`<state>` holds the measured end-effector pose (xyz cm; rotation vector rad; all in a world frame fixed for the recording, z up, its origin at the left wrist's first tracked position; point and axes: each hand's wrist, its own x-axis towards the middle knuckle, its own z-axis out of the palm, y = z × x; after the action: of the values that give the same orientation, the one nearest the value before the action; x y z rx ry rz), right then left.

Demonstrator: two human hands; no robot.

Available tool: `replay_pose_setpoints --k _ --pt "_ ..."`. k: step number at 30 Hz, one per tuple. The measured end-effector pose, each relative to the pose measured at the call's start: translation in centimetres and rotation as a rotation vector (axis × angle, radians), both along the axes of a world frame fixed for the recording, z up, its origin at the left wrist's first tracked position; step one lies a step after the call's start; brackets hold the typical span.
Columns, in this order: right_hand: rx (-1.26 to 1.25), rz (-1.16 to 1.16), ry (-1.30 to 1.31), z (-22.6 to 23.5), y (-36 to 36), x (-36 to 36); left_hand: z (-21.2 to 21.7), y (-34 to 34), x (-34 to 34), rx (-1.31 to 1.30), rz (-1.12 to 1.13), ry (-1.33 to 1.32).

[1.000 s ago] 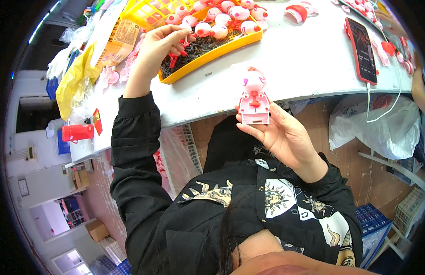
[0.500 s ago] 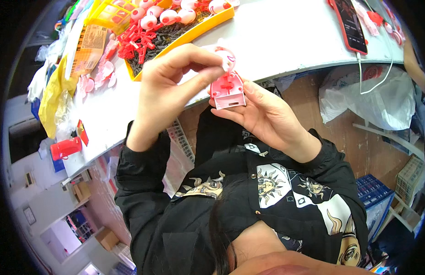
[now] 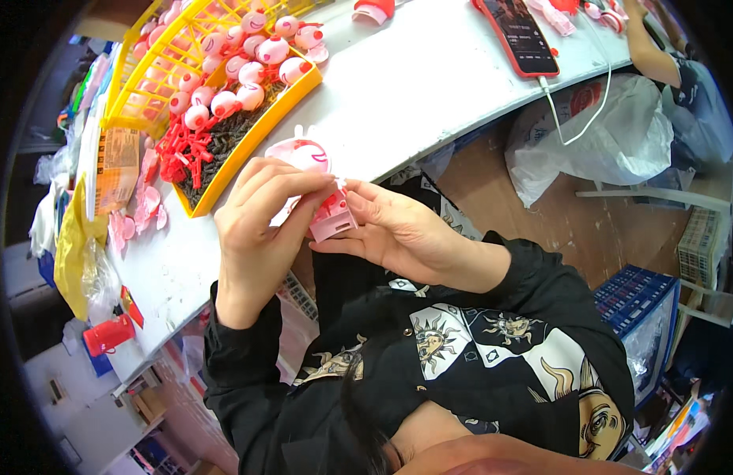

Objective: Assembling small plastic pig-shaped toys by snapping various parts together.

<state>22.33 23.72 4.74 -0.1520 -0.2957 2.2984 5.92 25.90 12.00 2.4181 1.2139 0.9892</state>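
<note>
My right hand (image 3: 406, 229) cradles a pink plastic toy part (image 3: 335, 225), thumb on top and fingers beneath. Its open hollow side faces up, with red pieces inside and a slotted flap at the near end. Over its upper edge, my left hand (image 3: 263, 222) pinches with thumb and forefinger; a small white bit shows at the fingertips, too hidden to name. Just beyond the left knuckles is a white and pink rounded piece (image 3: 307, 153) with small ears and a curved pink mark. I cannot tell whether it joins the toy part.
A yellow tray (image 3: 248, 150) at far left holds pink balls, red pieces and dark screws. Behind it stands a yellow basket (image 3: 137, 95). A red-cased phone (image 3: 518, 38) charges by cable on the white table (image 3: 398, 87). A red cup (image 3: 109, 336) stands left; another person's arm (image 3: 649, 51) is at far right.
The view has shifted, so the tray and phone sit differently in it. My left fingertips have come down onto the toy part, and my right thumb is now close beside them.
</note>
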Motion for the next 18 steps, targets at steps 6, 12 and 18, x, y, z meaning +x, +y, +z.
replay_pose_setpoints --k 6,12,18 --pt "-0.029 0.04 0.022 -0.08 -0.16 -0.19 0.22 0.09 -0.03 0.014 -0.027 0.001" --pt "-0.031 0.053 0.007 -0.24 -0.07 -0.24 0.04 0.14 -0.51 -0.009 -0.038 -0.014" --pt "-0.01 0.052 0.016 -0.01 0.14 -0.27 -0.02 -0.09 -0.64 0.028 -0.023 -0.025"
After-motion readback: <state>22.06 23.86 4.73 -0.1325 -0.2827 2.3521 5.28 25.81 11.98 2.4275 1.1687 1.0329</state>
